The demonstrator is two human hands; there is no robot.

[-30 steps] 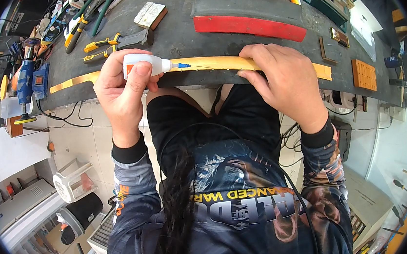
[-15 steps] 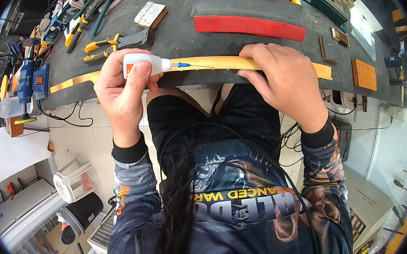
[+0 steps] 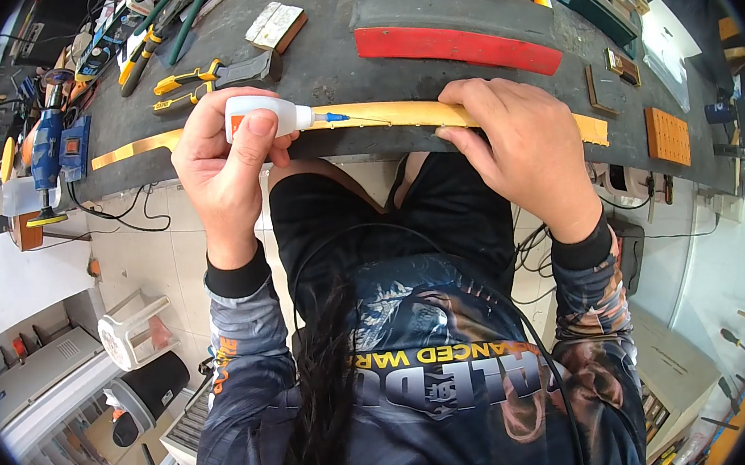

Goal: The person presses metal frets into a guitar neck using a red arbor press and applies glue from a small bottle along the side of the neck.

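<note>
My left hand is closed round a small white squeeze bottle with an orange label. From its blue nozzle a thin needle points right, its tip by the lower edge of a long yellow strip. That strip lies along the bench's near edge, with small bumps on its lower edge. My right hand pinches the strip right of the needle tip, thumb below and fingers on top.
On the dark bench lie yellow-handled pliers, a small block and a red and black curved block. A blue rotary tool stands at left. At right is an orange-brown block with holes.
</note>
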